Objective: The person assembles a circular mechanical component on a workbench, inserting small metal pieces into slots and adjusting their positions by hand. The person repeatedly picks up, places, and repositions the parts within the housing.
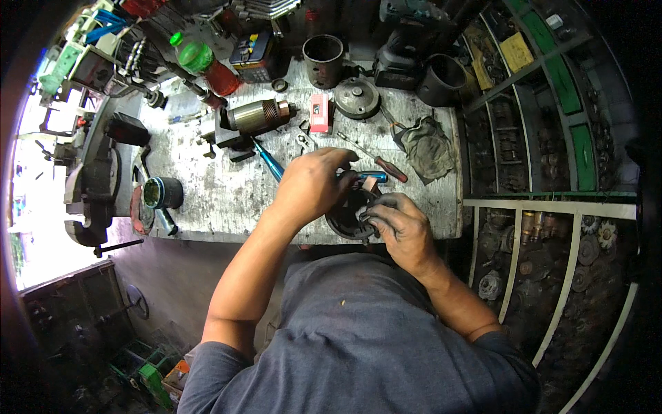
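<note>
I count remotely: two hands, one round part, one screwdriver, one red box, one bottle, one armature, one jar; as best shadows allow, two open cylinders.

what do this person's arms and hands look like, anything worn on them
The left hand and right hand are bare, with dark grime smudges. No watch shows on either wrist. The forearms are bare too; short sleeves of a plain blue-grey shirt cover the upper arms.
</note>
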The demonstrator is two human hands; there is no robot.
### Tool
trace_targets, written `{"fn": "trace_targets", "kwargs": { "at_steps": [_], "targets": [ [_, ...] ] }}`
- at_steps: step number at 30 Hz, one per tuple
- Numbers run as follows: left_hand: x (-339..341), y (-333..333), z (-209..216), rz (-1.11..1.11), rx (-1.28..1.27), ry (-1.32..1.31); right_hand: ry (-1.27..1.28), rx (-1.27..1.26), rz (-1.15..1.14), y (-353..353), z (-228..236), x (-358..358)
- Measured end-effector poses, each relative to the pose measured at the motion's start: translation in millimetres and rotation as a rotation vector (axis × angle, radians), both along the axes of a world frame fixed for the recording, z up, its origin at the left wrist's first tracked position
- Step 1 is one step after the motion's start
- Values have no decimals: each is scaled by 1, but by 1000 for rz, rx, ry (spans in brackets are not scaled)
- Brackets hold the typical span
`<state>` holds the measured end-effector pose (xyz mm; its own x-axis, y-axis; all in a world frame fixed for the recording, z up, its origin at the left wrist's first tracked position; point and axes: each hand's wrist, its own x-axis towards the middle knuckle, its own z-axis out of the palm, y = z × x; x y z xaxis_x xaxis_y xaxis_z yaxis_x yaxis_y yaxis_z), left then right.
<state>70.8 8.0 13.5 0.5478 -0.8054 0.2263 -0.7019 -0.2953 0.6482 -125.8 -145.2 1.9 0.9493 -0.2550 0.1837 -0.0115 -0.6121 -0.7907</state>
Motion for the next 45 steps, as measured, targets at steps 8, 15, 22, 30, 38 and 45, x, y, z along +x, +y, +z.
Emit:
{"fn": "trace_targets", "kwargs": {
  "at_steps": [8, 15, 22, 30, 38, 45],
  "targets": [
    [-19, 84, -33, 439, -202, 260, 107, -91, 41, 5, 6, 13],
    [-64, 124, -72, 575, -61, 509, 196, -37, 17, 0, 6, 13],
    [-69, 108, -74, 442, -52, 542, 196, 73, 4, -9, 3, 13],
    [-54, 104, -62, 500, -50, 522, 178, 102, 27, -19, -6, 12],
    [-69, 102, -64, 501, -2, 537, 130, 174, 21, -14, -18, 10],
    [-71, 106, -66, 495, 44, 493, 130, 125, 47, -10, -19, 13]
  ]
}}
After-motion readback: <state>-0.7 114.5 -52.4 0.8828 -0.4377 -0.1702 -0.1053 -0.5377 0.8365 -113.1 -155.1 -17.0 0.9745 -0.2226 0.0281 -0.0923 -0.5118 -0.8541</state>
